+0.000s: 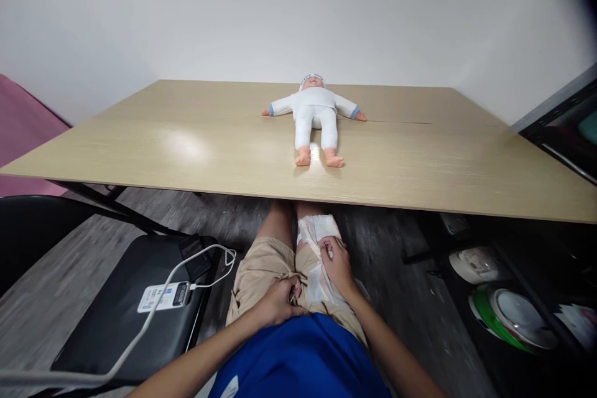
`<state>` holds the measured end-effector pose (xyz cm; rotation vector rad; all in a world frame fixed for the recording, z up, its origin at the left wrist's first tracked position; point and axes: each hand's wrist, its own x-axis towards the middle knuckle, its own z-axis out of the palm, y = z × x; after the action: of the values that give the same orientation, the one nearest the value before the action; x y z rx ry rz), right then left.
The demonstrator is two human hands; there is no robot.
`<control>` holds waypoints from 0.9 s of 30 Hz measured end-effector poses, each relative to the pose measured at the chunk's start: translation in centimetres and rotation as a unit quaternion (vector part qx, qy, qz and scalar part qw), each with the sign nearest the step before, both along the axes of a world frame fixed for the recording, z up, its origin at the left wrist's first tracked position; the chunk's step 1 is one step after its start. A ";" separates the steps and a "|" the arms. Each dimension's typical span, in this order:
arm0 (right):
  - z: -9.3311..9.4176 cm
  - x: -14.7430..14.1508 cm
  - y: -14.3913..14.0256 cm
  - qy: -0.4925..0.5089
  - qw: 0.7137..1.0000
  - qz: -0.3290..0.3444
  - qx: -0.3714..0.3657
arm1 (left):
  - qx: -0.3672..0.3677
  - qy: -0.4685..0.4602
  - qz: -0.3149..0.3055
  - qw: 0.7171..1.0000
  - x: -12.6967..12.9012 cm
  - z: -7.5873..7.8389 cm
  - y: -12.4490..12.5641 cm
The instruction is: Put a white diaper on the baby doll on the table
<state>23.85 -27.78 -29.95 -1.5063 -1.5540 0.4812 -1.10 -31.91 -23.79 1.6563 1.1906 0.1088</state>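
A folded white diaper (318, 255) lies on the person's lap, below the near edge of the table (186, 149). The right hand (336, 263) rests on the diaper's middle with its grip closed, fingers pinching the padding. The left hand (278, 301) sits just beside the diaper's near end, fingers curled shut on a fold of cloth at the shorts; whether it also catches the diaper's edge cannot be told. The diaper's far end runs under the table edge and is partly hidden. On the table, well apart from both hands, a doll (313, 115) in white clothes lies on its back, feet toward the person. To the left, a black chair (121, 317) carries a power bank (164, 296) with a white cable (196, 267).
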 end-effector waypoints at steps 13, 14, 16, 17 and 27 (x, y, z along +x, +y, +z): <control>0.4 -0.4 -0.1 -0.009 1.000 -0.003 0.007 | 0.069 -0.005 -0.011 0.998 -3.1 4.3 -2.2; 0.6 -0.4 0.0 -0.012 1.000 -0.001 0.008 | 0.076 0.011 -0.007 0.997 -3.3 4.9 -2.6; 1.5 -0.3 0.0 -0.022 1.000 0.006 0.009 | 0.085 0.045 0.003 0.995 -3.8 6.1 -3.3; 2.2 -0.2 -0.2 -0.030 0.999 0.013 0.010 | 0.087 0.061 0.009 0.994 -4.2 6.6 -3.7; 10.2 5.1 -12.7 -0.065 0.993 0.089 -0.048 | 0.089 0.073 -0.019 0.993 -6.4 8.0 -4.9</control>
<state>28.90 -40.51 -19.75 -1.5034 -1.7989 0.5775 -7.46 -36.82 -15.79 1.8689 1.2903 0.0729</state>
